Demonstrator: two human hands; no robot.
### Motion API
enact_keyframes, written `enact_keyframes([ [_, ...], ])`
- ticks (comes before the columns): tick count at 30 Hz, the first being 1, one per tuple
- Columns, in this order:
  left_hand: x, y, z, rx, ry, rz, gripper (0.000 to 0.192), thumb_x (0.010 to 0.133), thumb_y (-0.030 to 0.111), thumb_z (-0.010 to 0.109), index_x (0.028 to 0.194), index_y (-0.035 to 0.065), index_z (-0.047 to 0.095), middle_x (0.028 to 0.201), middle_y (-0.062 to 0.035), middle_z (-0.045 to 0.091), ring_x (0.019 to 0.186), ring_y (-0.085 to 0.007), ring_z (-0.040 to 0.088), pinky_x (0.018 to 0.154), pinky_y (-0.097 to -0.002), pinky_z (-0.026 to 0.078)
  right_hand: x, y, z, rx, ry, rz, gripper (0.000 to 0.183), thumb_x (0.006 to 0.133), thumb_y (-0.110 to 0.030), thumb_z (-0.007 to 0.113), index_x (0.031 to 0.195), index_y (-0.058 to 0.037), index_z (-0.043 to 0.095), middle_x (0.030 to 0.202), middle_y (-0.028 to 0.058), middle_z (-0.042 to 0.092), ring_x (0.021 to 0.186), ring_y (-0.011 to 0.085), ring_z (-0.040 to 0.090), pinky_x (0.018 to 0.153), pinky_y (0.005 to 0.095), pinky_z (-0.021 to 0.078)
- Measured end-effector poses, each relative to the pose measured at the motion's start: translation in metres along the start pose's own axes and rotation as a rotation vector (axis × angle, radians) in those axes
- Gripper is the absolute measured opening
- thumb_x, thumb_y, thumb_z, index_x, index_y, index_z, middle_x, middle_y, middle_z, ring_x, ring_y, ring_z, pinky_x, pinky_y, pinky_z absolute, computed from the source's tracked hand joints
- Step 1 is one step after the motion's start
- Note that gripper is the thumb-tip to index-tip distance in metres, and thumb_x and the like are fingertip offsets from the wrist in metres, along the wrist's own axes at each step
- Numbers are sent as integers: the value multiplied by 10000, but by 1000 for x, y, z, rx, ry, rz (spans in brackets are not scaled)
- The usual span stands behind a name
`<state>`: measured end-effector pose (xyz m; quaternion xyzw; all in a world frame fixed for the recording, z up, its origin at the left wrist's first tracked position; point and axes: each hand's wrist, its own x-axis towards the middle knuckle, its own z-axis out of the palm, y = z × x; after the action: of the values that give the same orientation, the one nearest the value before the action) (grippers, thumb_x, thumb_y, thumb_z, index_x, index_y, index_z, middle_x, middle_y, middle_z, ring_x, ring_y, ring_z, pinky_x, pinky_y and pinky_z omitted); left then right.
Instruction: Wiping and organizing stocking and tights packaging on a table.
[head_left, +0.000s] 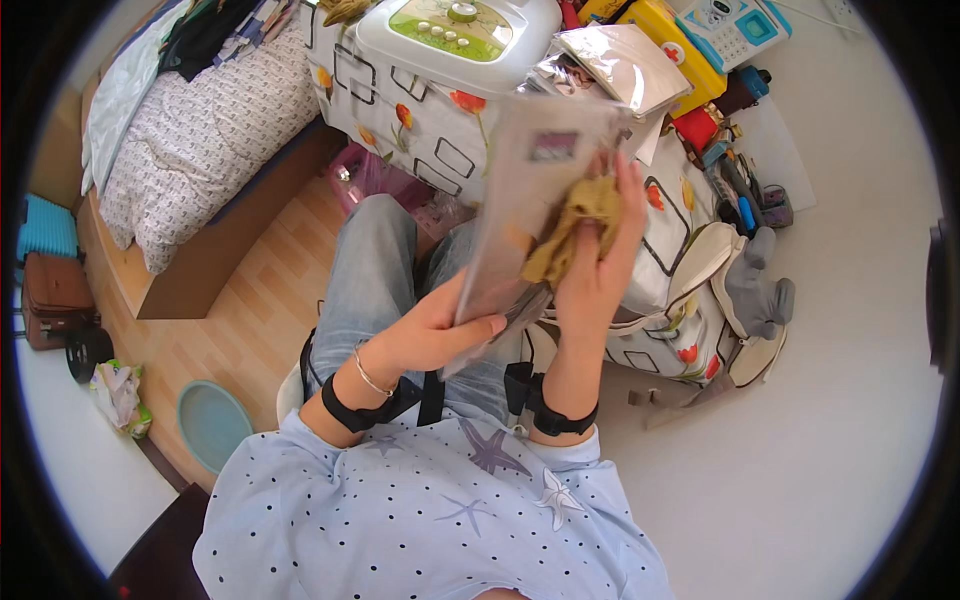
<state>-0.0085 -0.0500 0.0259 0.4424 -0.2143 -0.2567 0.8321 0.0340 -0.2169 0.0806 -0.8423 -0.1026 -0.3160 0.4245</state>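
My left hand (435, 330) grips the lower left edge of a flat package in a clear plastic sleeve (517, 172), thumb on the near face. The package is tilted above my lap, slightly blurred, and has a small purple label near its top. In my right hand (604, 262) is a crumpled mustard-yellow cloth (581, 225), held against the right part of the package. What is inside the sleeve cannot be made out. Just beyond it, more plastic-wrapped flat packages (626, 64) lie on the table covered with a tulip-print cloth (442, 135).
A white appliance with a green panel (454, 34) stands on the table, left of a yellow box (667, 49) and a blue-white keypad device (731, 34). A backpack with a grey plush toy (761, 289) hangs at the right. Leftward are a bed (202, 150) and a teal basin (215, 426).
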Motion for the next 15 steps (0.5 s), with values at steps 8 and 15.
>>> enact_keyframes([
  [8,10,14,7,550,-239,218,738,750,-106,374,1460,6,205,1483,-169,285,1392,-259,255,1113,-324,202,7,-28,-7,254,286,63,495,900,-44,335,1395,-22,351,1452,149,321,1339,267,314,1084,367,255],
  [15,-16,-7,-5,48,-106,-27,703,777,-12,498,1436,20,253,1443,-125,353,1339,-242,336,1092,-343,259,-16,-51,6,-254,-37,-411,445,785,-104,546,1225,-106,616,1411,166,394,1299,403,345,1077,463,269],
])
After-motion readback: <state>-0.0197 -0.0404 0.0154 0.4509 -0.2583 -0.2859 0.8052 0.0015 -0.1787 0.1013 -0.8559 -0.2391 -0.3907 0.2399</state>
